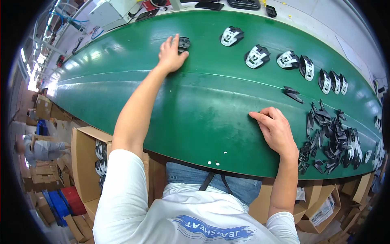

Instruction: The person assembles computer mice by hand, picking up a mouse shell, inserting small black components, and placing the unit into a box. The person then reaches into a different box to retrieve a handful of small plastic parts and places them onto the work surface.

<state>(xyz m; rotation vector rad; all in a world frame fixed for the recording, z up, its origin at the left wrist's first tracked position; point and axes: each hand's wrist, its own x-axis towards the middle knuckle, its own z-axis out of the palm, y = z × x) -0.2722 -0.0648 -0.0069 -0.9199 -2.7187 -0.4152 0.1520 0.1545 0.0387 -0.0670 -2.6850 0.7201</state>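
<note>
My left hand [171, 56] reaches to the far side of the green table, with its fingers stretched and spread. Between the thumb and index finger, close against them, lies a black moulded part [184, 44], partly covered by the hand. My right hand [276, 129] is held over the middle right of the tabletop, its fingers bent and brought together at the tips. Whether something small sits in that pinch cannot be made out. Right of it lies a heap of black pointed plastic parts [325, 136], and a few similar loose black pieces [293, 94] lie beyond the hand.
Several white-and-black shell-shaped pieces [256, 56] form a row along the far right of the green table [195, 118]. Small white bits [217, 164] lie at the near edge. An open carton [81, 162] stands below left, more cartons [321, 207] below right. Another person [42, 148] is far left.
</note>
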